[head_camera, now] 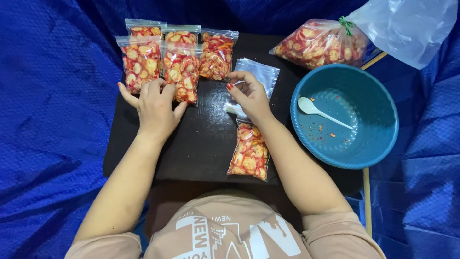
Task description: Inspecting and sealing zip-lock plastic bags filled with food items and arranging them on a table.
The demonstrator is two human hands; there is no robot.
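Five filled snack bags (179, 60) are touched by the flat, open left hand (154, 106). Empty bags (254, 79) are pinched by the right hand (248, 96); a bowl (378, 100) sits nearby.

One head-worn camera looks steeply down from close above the dark table (206, 144), which fills the frame's centre; no second view.

Bright even overhead light, soft shadows, sharp focus.

Right hand (249, 98) covers top of snack bag (249, 153) at 6 o'clock; clear plastic bag (407, 26) cut off at 1 o'clock edge.
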